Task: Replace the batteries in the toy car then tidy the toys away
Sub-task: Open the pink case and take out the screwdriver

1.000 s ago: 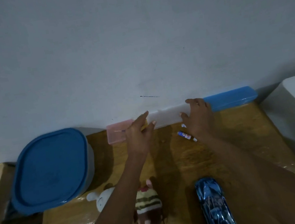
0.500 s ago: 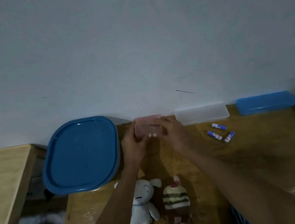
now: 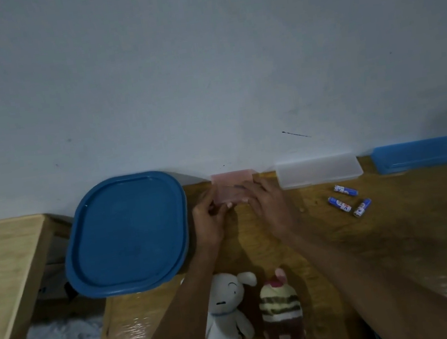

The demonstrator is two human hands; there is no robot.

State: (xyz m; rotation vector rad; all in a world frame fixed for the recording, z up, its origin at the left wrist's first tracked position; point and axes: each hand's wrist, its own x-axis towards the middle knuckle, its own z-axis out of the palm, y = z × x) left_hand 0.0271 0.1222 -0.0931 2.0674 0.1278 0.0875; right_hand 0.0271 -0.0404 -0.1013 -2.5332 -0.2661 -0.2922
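Both hands have left the clear box point(image 3: 318, 171) for the pink box point(image 3: 233, 185): left hand point(image 3: 209, 223) and right hand point(image 3: 268, 209) pinch it, fingers point(image 3: 244, 195) curled on it. Batteries point(image 3: 348, 200) lie loose on the surface point(image 3: 397, 231); we judge the car unserviced, barely in view.

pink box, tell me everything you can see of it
The pink box is a small, translucent, plastic-looking case, rectangular with rounded corners. It sits at the table's back edge against the wall, between the blue lid and the clear case. The left hand and right hand grip its near side; whether it is open is unclear.
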